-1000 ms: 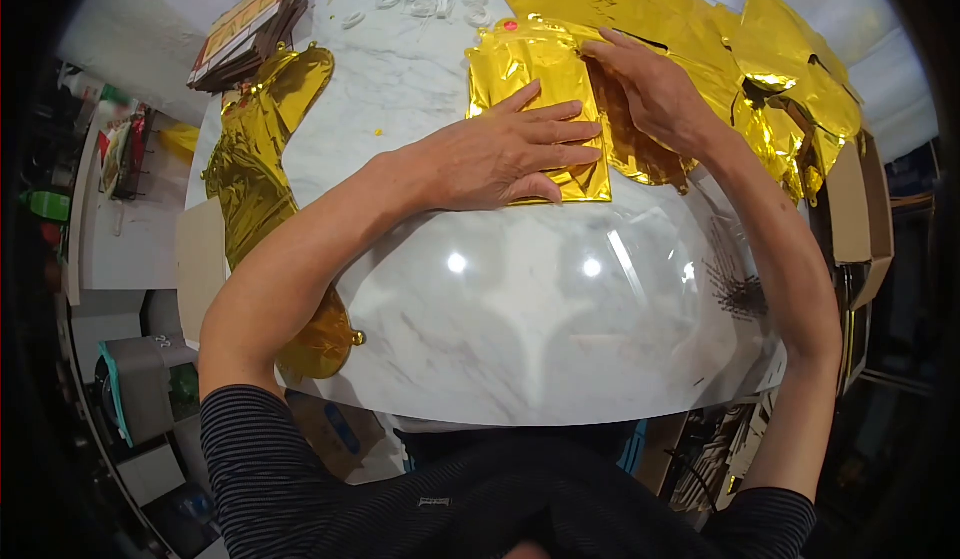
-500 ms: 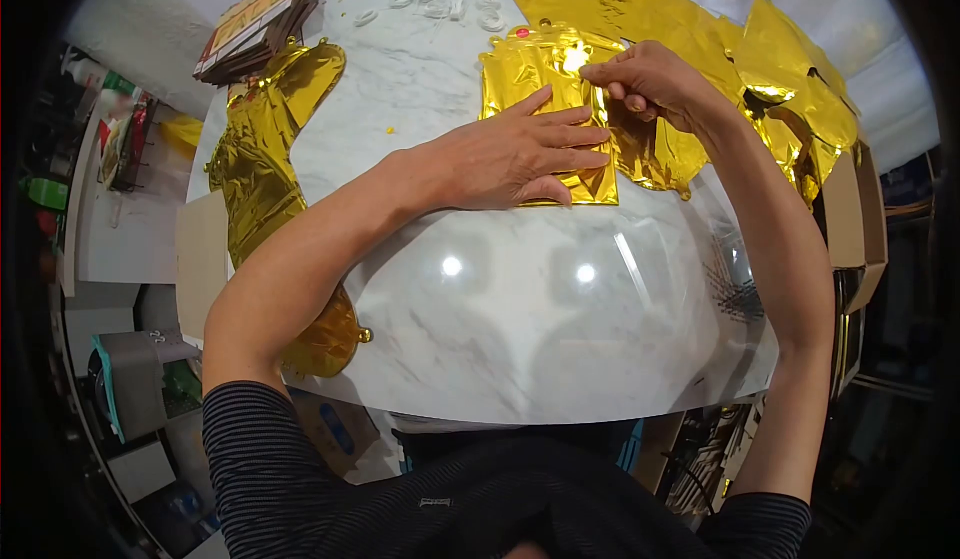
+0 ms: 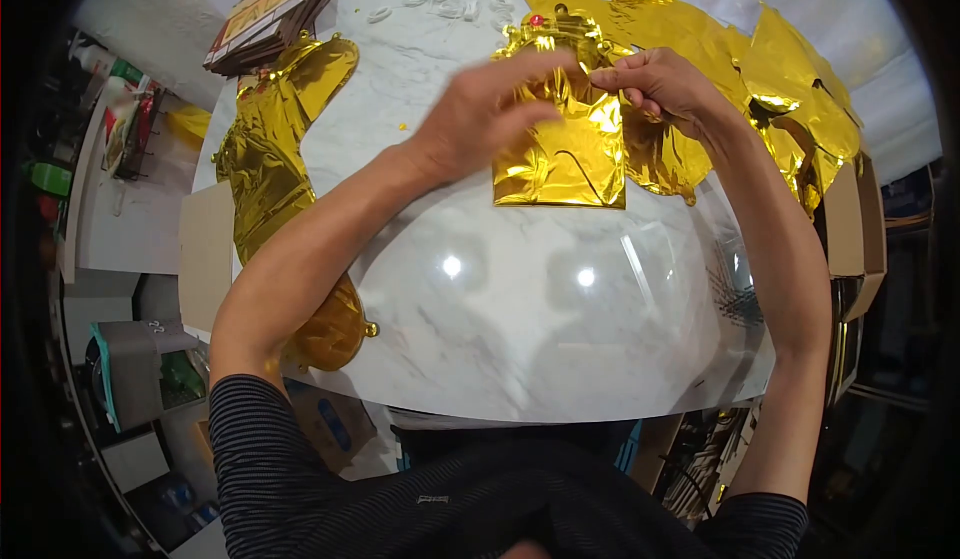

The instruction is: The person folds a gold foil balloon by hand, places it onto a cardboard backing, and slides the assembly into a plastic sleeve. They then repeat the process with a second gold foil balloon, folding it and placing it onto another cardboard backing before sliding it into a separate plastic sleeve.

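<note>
Gold foil balloon (image 3: 565, 154), folded to a crinkled, mirror-bright rectangle, lies flat on the far middle of the marble table (image 3: 520, 309), its top edge lifted. The right hand (image 3: 655, 84) is curled tight, thumb and fingertips pinching that raised top edge, while the left hand (image 3: 490, 109) hangs just above the foil's upper left corner, wrist cocked, fingers bent toward the same edge. The left hand is blurred, so whether it actually grips the foil I cannot tell, and it hides the corner beneath it.
</note>
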Motion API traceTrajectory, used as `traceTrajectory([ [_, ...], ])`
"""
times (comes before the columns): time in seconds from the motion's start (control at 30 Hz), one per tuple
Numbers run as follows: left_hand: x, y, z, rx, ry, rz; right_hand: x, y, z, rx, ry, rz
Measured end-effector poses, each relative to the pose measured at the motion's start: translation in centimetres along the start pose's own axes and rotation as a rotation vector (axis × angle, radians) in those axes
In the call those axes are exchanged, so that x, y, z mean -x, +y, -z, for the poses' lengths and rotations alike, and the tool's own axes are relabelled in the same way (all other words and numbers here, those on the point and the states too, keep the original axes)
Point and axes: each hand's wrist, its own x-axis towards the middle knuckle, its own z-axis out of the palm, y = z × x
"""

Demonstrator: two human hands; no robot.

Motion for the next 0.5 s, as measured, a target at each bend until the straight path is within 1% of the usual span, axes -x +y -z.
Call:
traceTrajectory([
  [0.07,-0.4,-0.7,1.8,-0.166,0.206,0.169,0.6,-0.5,0.2,0.034,0.019,0.040],
  [0.1,-0.7,-1.6,2.8,-0.171,0.210,0.168,1.0,-0.7,0.4,0.035,0.017,0.046],
  [0.17,-1.2,-2.4,4.4,-0.076,0.170,0.369,1.8,-1.3,0.4,0.031,0.023,0.080],
  [0.2,-1.1,-2.7,4.9,-0.082,0.173,0.367,2.2,-1.7,0.3,0.031,0.022,0.087],
  [0.27,-1.6,-0.8,5.9,0.340,-0.119,0.841,3.3,-2.3,0.0,-0.011,0.038,0.089],
  [0.33,-1.3,-1.0,5.8,0.379,-0.131,0.810,4.1,-2.7,-0.4,-0.014,0.039,0.099],
  [0.4,-1.5,-0.1,5.9,0.452,-0.205,0.833,4.7,-2.9,-0.5,-0.017,0.045,0.108],
  [0.43,-1.7,1.2,5.7,0.470,-0.156,0.832,4.8,-2.7,-0.5,-0.025,0.050,0.116],
  [0.5,-1.5,2.4,5.5,0.504,-0.146,0.830,5.3,-2.7,-0.7,-0.030,0.052,0.130],
])
